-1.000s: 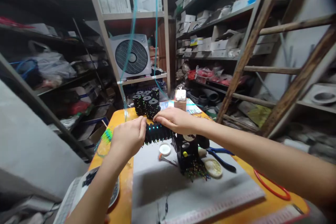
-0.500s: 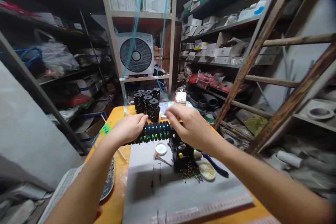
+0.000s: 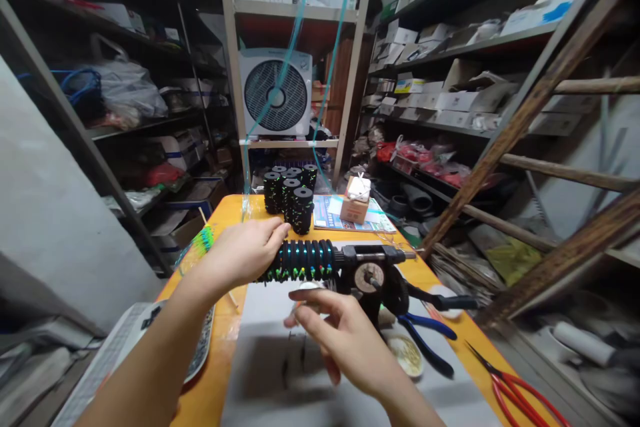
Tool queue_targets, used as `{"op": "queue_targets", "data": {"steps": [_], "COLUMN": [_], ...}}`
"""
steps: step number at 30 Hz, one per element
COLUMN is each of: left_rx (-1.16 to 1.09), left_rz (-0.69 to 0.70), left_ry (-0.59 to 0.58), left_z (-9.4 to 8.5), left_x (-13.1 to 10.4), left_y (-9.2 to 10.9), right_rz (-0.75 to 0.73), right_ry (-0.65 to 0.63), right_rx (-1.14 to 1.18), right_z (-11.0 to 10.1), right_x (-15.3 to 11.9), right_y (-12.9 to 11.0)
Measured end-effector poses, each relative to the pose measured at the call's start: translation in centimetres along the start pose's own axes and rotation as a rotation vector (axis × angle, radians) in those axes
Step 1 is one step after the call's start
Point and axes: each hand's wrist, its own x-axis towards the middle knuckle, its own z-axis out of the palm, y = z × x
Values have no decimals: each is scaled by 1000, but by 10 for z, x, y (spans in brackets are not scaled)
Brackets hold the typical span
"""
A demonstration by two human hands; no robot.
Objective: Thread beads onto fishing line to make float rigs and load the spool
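My left hand rests with its fingers wrapped over the left part of a black ribbed roll that carries blue lines and small coloured beads. The roll joins a black metal device at its right end. Below the roll, my right hand hovers over the white board, its fingers apart and nothing visible between them. It partly hides a small white dish. Thin dark pieces lie on the board under the right fingers.
Black cylinders stand at the back of the orange table, beside a small box. Blue-handled pliers, a bead dish and red-handled pliers lie to the right. A tray sits at left.
My right hand has left the right end of the roll and come down over the board, uncovering the device and small box. My left hand stays on the roll. The view has shifted.
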Motion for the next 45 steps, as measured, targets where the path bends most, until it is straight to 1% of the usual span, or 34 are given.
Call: {"op": "queue_targets", "data": {"steps": [3, 7, 10, 14, 17, 21, 23, 26, 28, 30, 31, 32, 33, 35, 37, 39, 41, 42, 43, 45], "left_rx": [3, 0, -19, -50, -74, -107, -114, -101, -71, -32, -12, 9, 31, 72, 92, 81, 60, 55, 54, 68], "left_rz": [-7, -7, 7, 22, 37, 71, 77, 71, 62, 60, 63, 66, 68, 63, 71, 115, 178, 204, 223, 220], "left_ry": [3, 0, -12, -27, -65, -148, -180, -208, -209, -189, -170, -143, -105, 2, 118, 195, 216, 209, 201, 197], "left_z": [0, -1, -2, -2, -3, -4, -4, -2, 0, 2, 1, 0, -3, -9, -16, -17, -12, -7, -1, 10], "left_x": [0, 3, 4, 7, 13, 26, 33, 45, 53, 60, 62, 63, 62, 54, 38, 15, -7, -16, -22, -26], "left_y": [1, 2, 1, -2, -5, -10, -12, -15, -18, -20, -20, -20, -18, -13, -3, 9, 21, 26, 30, 34], "right_rz": [17, 6, 19, 51, 37, -112, -183, -293, -384, -496, -554, -601, -643, -668, -656, -632, -599, -581, -564, -533], "right_ry": [-20, 13, 30, 32, 46, 128, 179, 275, 387, 509, 548, 559, 536, 429, 331, 289, 274, 257, 230, 155], "right_rx": [117, 262, 262, 240, 104, -288, -418, -518, -575, -637, -686, -744, -816, -964, -1035, -1042, -1032, -1028, -1025, -1019], "right_z": [1, 0, -1, 1, 4, 4, 1, -9, -20, -31, -37, -42, -46, -50, -52, -54, -58, -61, -64, -71], "right_x": [-5, -20, -24, -18, -14, -17, -24, -38, -45, -44, -41, -35, -27, -9, 8, 21, 30, 34, 38, 46], "right_y": [4, 5, 9, 19, 21, 16, 15, 12, 6, -6, -13, -21, -27, -37, -42, -43, -46, -48, -52, -58]}}
